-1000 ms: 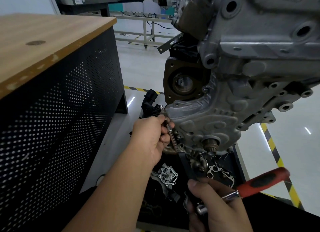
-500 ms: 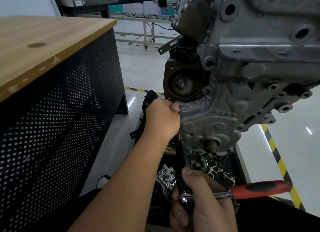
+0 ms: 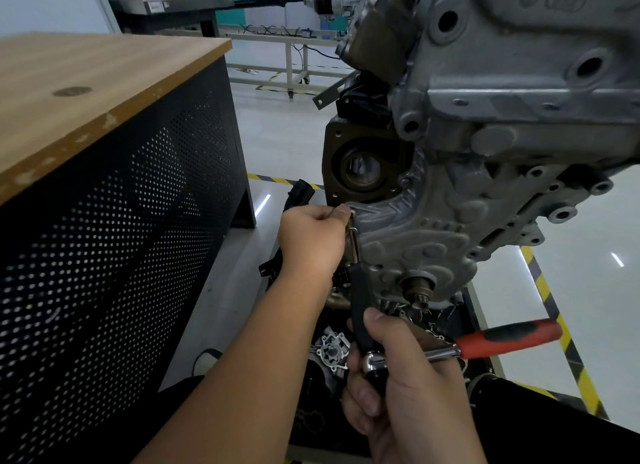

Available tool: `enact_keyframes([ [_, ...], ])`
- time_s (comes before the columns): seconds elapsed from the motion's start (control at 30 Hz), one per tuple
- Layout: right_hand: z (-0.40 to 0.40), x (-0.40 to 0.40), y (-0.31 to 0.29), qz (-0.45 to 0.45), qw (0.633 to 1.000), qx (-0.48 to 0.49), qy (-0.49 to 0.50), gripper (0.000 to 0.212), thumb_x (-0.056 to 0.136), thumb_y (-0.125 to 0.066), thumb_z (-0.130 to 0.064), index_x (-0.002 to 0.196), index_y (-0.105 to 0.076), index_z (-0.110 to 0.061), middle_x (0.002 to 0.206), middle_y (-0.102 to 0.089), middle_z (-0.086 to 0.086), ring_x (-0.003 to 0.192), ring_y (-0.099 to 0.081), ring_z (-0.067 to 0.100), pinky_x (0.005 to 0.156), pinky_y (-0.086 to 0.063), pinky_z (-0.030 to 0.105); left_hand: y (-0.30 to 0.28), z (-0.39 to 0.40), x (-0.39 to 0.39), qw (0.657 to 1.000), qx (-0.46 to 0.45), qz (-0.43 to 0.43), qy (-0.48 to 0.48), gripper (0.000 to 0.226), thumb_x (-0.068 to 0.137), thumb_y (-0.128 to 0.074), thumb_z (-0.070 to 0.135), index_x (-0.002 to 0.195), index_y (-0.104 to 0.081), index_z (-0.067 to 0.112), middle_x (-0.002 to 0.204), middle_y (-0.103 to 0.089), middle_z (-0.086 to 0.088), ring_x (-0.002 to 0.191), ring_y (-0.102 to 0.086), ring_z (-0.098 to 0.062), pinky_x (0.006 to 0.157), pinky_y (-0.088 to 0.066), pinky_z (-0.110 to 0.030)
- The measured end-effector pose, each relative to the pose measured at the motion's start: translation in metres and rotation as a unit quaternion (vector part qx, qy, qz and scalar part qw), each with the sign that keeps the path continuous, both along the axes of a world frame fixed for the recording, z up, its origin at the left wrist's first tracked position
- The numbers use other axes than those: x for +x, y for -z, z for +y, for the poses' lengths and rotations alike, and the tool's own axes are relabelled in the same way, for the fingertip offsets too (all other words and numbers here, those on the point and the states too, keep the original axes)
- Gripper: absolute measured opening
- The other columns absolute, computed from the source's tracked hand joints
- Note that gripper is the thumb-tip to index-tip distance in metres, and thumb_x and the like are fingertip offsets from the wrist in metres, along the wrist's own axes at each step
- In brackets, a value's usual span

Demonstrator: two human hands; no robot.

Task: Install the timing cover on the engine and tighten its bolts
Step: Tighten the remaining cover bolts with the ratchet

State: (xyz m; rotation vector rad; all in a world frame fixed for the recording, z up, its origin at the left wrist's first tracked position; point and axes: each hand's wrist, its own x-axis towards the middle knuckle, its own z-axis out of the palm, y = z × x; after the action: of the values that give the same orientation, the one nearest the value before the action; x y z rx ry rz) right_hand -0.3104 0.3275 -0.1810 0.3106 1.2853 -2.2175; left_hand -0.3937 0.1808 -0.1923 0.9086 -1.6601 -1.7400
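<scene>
Timing cover (image 3: 408, 242): seated on the lower end of the engine (image 3: 519, 117)
Left hand (image 3: 311, 238): grip closed, pinching the tip of the extension bar (image 3: 354, 242) at the cover's upper left edge
Right hand (image 3: 405, 387): grip closed round the ratchet (image 3: 377, 358), red handle (image 3: 509, 337) pointing right
Bench (image 3: 86, 83): wooden top, to the left

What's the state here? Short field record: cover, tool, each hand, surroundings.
cover: grey cast-metal timing cover sits against the engine block
tool: ratchet with red-and-black handle on a long black extension, tip at the cover's upper-left edge
left hand: pinches the extension's tip at the cover edge
right hand: grips the ratchet head
bolt: hidden by the fingers
surroundings: wooden-topped bench with perforated black side on the left; loose metal parts below the engine
</scene>
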Motion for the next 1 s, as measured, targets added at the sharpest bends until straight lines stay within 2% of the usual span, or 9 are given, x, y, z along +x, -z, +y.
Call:
enact_keyframes([
  [0.2, 0.0, -0.002, 0.011, 0.118, 0.985, 0.121, -0.016, 0.033, 0.087, -0.073, -0.014, 0.059, -0.058, -0.007, 0.051, -0.048, 0.018, 0.033, -0.033, 0.017, 0.041, -0.028, 0.02, -0.004, 0.006, 0.007, 0.994, 0.106, 0.01, -0.01, 0.025, 0.089, -0.077, 0.013, 0.066, -0.066, 0.008, 0.055, -0.053, -0.002, 0.037, -0.039, -0.012, 0.038, -0.03, -0.018],
  [0.33, -0.005, -0.016, 0.012, 0.201, 0.953, 0.227, -0.004, 0.017, 0.095, -0.069, -0.019, 0.078, -0.071, -0.019, 0.072, -0.074, 0.001, 0.056, -0.059, 0.008, 0.043, -0.043, 0.017, 0.001, 0.021, 0.026, 0.986, 0.154, -0.065, -0.01, 0.026, 0.089, -0.076, 0.027, 0.071, -0.066, 0.01, 0.055, -0.056, -0.003, 0.036, -0.045, -0.015, 0.042, -0.037, -0.018],
  [0.43, -0.009, 0.0, 0.009, 0.28, 0.898, 0.34, -0.019, 0.022, 0.082, -0.076, -0.021, 0.063, -0.064, -0.021, 0.054, -0.064, -0.009, 0.047, -0.056, 0.001, 0.049, -0.039, 0.013, 0.002, 0.031, 0.047, 0.963, 0.221, -0.107, 0.108, 0.042, 0.096, -0.062, 0.042, 0.076, -0.074, 0.007, 0.061, -0.068, -0.004, 0.046, -0.058, -0.017, 0.056, -0.045, -0.023],
  [0.5, -0.009, 0.012, 0.004, 0.207, 0.947, 0.245, -0.032, 0.025, 0.085, -0.074, -0.017, 0.063, -0.062, -0.017, 0.052, -0.061, -0.006, 0.042, -0.053, 0.005, 0.048, -0.039, 0.019, 0.001, 0.032, 0.061, 0.952, 0.236, -0.1, 0.168, 0.053, 0.097, -0.058, 0.049, 0.061, -0.07, 0.011, 0.056, -0.064, -0.003, 0.045, -0.057, -0.016, 0.051, -0.043, -0.023],
  [0.57, -0.008, 0.012, -0.005, 0.038, 0.997, 0.047, -0.038, 0.022, 0.091, -0.069, -0.015, 0.071, -0.06, -0.014, 0.057, -0.056, 0.008, 0.037, -0.041, 0.013, 0.039, -0.031, 0.022, -0.003, 0.033, 0.068, 0.946, 0.255, -0.065, 0.19, 0.051, 0.093, -0.061, 0.053, 0.059, -0.068, 0.016, 0.057, -0.061, -0.002, 0.044, -0.056, -0.017, 0.044, -0.039, -0.022],
  [0.67, -0.008, 0.017, -0.014, -0.113, 0.987, -0.116, -0.022, 0.012, 0.094, -0.069, -0.02, 0.094, -0.068, -0.008, 0.061, -0.055, 0.01, 0.039, -0.039, 0.012, 0.036, -0.033, 0.022, -0.008, 0.037, 0.065, 0.948, 0.275, -0.012, 0.161, 0.05, 0.095, -0.064, 0.045, 0.052, -0.067, 0.018, 0.057, -0.059, -0.001, 0.042, -0.053, -0.012, 0.044, -0.042, -0.02],
  [0.77, -0.007, 0.03, -0.006, 0.016, 0.999, 0.013, 0.044, 0.018, 0.089, -0.076, -0.028, 0.092, -0.07, -0.011, 0.063, -0.066, 0.001, 0.046, -0.057, 0.013, 0.044, -0.047, 0.027, -0.013, 0.042, 0.062, 0.964, 0.222, -0.038, 0.141, 0.055, 0.094, -0.066, 0.043, 0.045, -0.067, 0.019, 0.058, -0.061, -0.001, 0.047, -0.058, -0.013, 0.05, -0.049, -0.02],
  [0.9, 0.005, 0.036, 0.009, 0.341, 0.866, 0.343, 0.126, 0.025, 0.08, -0.079, -0.044, 0.098, -0.07, -0.028, 0.079, -0.071, -0.014, 0.077, -0.068, 0.0, 0.071, -0.054, 0.02, -0.018, 0.045, 0.066, 0.983, 0.098, -0.079, 0.137, 0.048, 0.082, -0.069, 0.056, 0.066, -0.067, 0.011, 0.074, -0.062, -0.015, 0.071, -0.062, -0.028, 0.073, -0.051, -0.04],
  [1.0, 0.005, 0.037, 0.013, 0.36, 0.859, 0.357, 0.073, 0.019, 0.08, -0.083, -0.029, 0.087, -0.066, -0.029, 0.068, -0.068, -0.015, 0.07, -0.065, -0.005, 0.065, -0.046, 0.008, -0.018, 0.043, 0.072, 0.988, 0.057, -0.098, 0.107, 0.044, 0.088, -0.074, 0.046, 0.076, -0.068, 0.004, 0.075, -0.069, -0.016, 0.07, -0.068, -0.028, 0.07, -0.055, -0.039],
])
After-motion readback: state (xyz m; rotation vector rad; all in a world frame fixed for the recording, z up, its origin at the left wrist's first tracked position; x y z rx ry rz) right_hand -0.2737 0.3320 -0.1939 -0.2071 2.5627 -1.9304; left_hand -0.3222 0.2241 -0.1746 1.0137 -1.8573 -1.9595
